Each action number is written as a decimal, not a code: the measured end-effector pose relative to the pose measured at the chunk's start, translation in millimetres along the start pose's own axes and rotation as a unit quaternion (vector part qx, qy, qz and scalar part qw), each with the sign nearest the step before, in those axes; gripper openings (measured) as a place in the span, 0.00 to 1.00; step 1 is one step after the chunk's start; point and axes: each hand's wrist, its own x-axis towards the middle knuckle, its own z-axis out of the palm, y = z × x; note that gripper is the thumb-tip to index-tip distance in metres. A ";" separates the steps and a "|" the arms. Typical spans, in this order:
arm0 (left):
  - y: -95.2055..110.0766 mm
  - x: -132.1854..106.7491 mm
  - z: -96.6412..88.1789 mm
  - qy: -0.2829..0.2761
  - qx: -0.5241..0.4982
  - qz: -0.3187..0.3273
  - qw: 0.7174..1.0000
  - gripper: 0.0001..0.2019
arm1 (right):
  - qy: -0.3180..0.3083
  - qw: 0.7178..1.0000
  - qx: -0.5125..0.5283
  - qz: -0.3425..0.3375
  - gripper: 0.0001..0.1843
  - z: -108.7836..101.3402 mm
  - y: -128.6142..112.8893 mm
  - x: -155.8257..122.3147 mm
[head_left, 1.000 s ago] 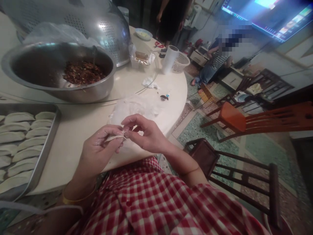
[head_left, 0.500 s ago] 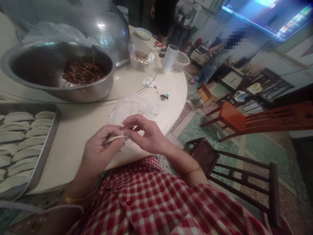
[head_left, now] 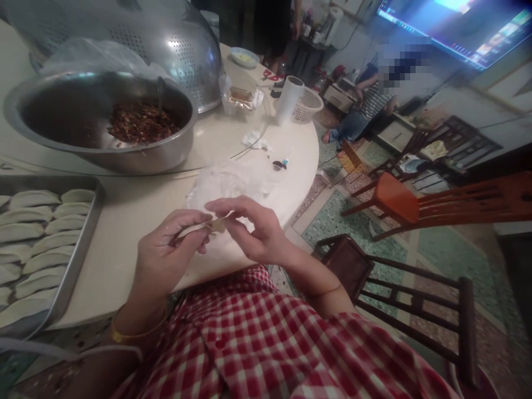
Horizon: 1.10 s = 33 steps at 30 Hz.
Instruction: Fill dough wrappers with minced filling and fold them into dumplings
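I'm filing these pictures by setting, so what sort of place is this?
Probably a room in a home, perhaps a dining or living room. It has a curved-edge table bearing a glass turntable, an orange wooden chair, and a large lit screen behind.

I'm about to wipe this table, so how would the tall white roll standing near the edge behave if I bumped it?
The white roll would probably tip easily, standing upright and taller than wide. Once down, its round sides could let it roll, though the basket close beside it might block one direction.
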 end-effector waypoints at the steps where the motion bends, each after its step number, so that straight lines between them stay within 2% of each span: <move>1: -1.7 0.1 -0.7 0.004 -0.003 0.004 1.000 0.04 | 0.023 1.000 0.008 0.013 0.09 -0.9 2.0 -1.4; 3: -4.2 0.5 -1.3 0.017 -0.005 0.000 1.000 0.03 | 0.047 0.997 0.034 0.052 0.07 -2.0 7.0 -4.7; 6: -4.2 1.3 0.0 0.024 0.007 -0.009 1.000 0.04 | 0.026 0.987 0.094 0.127 0.10 -0.9 15.0 -9.3; 10: -1.1 3.0 3.1 -0.006 0.009 0.003 1.000 0.04 | 0.013 0.966 0.151 0.210 0.10 3.6 24.6 -11.0; 14: -1.7 3.5 4.9 -0.030 0.006 0.011 0.999 0.04 | 0.014 0.950 0.186 0.250 0.09 6.8 31.4 -8.3; 21: -4.0 3.7 6.2 -0.043 0.028 0.005 0.999 0.04 | -0.004 0.955 0.188 0.230 0.09 9.5 27.1 -4.3; 29: -2.8 3.7 7.1 -0.016 0.003 -0.035 0.999 0.06 | 0.031 0.987 0.115 0.104 0.04 12.3 15.9 -9.0; 33: -1.6 4.1 10.2 -0.007 -0.004 -0.045 0.999 0.06 | 0.046 0.989 0.103 0.097 0.04 14.0 15.5 -11.3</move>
